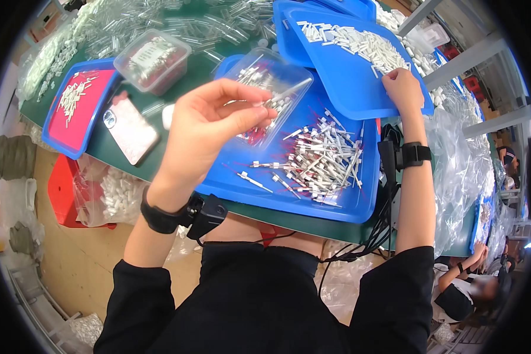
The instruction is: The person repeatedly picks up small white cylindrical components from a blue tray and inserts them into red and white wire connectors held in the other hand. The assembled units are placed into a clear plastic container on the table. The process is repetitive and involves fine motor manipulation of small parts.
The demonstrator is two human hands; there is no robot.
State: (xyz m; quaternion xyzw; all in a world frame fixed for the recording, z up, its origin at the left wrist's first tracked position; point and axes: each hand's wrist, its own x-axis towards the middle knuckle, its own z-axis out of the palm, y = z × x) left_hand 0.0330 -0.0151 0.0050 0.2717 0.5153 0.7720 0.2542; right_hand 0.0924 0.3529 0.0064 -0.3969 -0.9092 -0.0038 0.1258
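Left hand (209,127) raised above blue tray (360,206), thumb and fingertips pinched on a thin clear tube (286,94). Right hand (402,85) pressed down on pile of small white caps (360,42) in upper blue tray (348,88); cannot tell whether anything gripped. Loose tubes with red and white ends (321,159) scattered in lower tray. Clear plastic box (271,94) tilted just behind left hand. Phone (130,130) flat on green surface (197,65), beside red-lined tray (76,112).
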